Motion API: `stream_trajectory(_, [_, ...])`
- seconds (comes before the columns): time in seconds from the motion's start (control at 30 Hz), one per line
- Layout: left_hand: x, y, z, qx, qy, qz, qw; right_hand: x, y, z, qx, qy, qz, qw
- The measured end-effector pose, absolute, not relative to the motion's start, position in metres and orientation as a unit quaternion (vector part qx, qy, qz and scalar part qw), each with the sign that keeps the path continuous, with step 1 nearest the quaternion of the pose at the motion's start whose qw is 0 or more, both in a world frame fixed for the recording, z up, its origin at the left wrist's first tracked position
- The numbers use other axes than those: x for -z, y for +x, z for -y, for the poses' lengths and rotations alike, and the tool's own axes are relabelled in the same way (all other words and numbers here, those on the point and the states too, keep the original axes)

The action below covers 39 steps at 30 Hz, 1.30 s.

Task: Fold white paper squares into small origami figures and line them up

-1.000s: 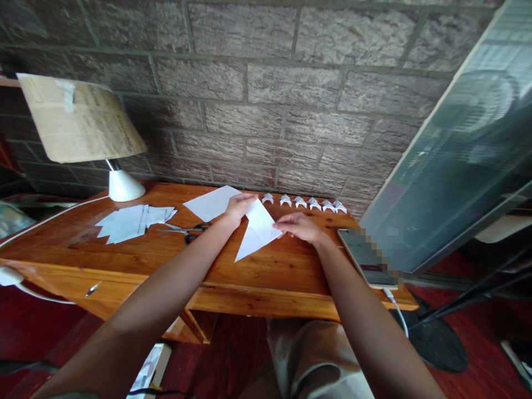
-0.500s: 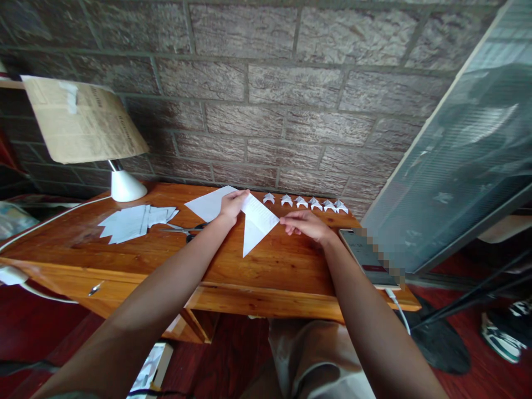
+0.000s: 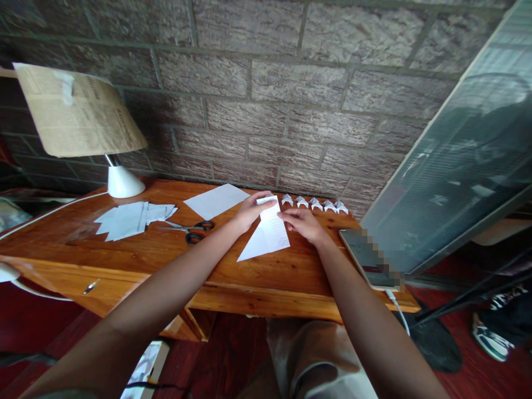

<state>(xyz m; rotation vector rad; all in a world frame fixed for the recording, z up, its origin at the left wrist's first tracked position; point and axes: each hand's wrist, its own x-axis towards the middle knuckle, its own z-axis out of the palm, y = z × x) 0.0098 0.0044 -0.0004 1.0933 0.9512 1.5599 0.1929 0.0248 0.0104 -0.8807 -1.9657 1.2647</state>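
Note:
A white folded paper triangle (image 3: 266, 239) lies on the wooden desk (image 3: 124, 257). My left hand (image 3: 249, 210) pinches its top edge, fingers curled over the fold. My right hand (image 3: 302, 223) presses on the paper's upper right side with fingers bent. A row of several small folded paper figures (image 3: 313, 203) stands along the back of the desk, just behind my hands. Black-handled scissors (image 3: 191, 228) lie to the left of my left hand.
A flat white sheet (image 3: 216, 200) and a pile of cut paper pieces (image 3: 131, 217) lie to the left. A white lamp (image 3: 120, 180) with a paper shade stands at the back left. A tablet (image 3: 368, 257) with a cable lies at the right. A brick wall rises behind.
The paper triangle was held up off the desk; now it lies flatter. My hands have come closer together over its top corner, and my right hand moved left onto it.

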Motion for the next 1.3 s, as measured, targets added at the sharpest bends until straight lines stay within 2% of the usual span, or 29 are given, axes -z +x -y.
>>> stream_trajectory(0.2, [0.004,0.011,0.003,-0.558,0.446,-0.363,0.599,-0.009,0.193,-0.029,-0.45,-0.343,0.743,0.357])
stream_trajectory(0.57, [0.004,0.007,-0.002,-0.583,0.411,-0.397,0.577,-0.006,0.192,-0.028,-0.478,-0.343,0.742,0.322])
stream_trajectory(0.8, [0.002,0.002,0.0,-0.532,0.504,-0.454,0.507,-0.009,0.196,-0.032,-0.441,-0.375,0.703,0.413])
stream_trajectory(1.0, [0.004,0.0,-0.002,-0.538,0.504,-0.452,0.502,-0.008,0.197,-0.03,-0.479,-0.377,0.704,0.366])
stream_trajectory(1.3, [0.005,-0.003,-0.004,-0.452,0.529,-0.437,0.57,-0.004,0.207,-0.047,-0.462,-0.426,0.616,0.475])
